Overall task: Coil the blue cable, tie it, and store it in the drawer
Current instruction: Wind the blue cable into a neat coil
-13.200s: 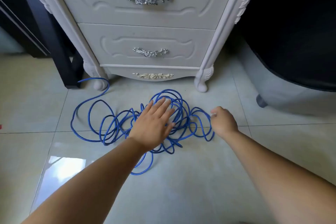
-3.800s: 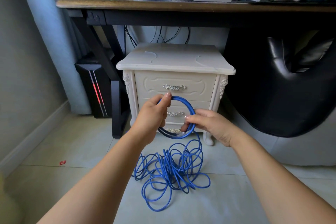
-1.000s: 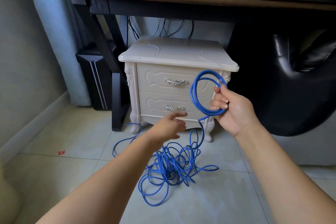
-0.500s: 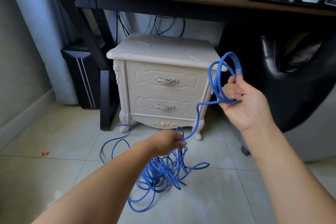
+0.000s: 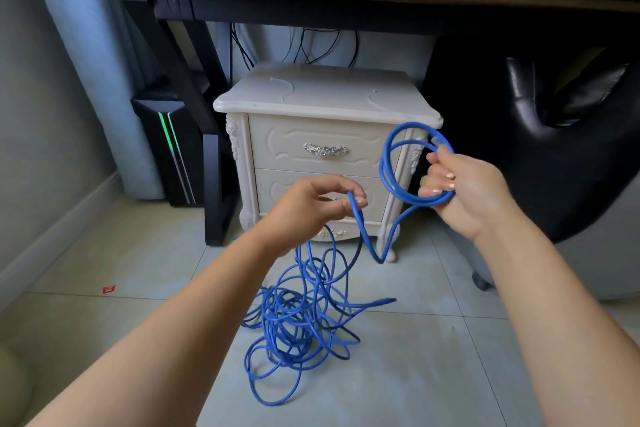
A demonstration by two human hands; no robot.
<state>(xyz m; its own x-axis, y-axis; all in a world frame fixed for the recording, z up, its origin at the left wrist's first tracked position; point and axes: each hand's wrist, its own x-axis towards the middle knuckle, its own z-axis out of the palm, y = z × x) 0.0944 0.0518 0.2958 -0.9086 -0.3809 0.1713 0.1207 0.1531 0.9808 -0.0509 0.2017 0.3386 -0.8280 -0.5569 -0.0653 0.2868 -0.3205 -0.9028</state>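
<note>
Our right hand [image 5: 464, 194] grips small coil of blue cable [image 5: 398, 163] before nightstand [image 5: 325, 104]; left hand [image 5: 311, 208] pinches trailing strand; rest tangled on floor [image 5: 433, 374] below nightstand's closed drawers.

1. The blue cable [image 5: 298, 319] lies mostly as a loose tangle on the tiled floor, near the nightstand's front.
2. A few loops of it are gathered upright at the right, raised level with the drawers.
3. The top drawer [image 5: 317, 146] and the lower drawer [image 5: 277, 189] are both closed.
</note>
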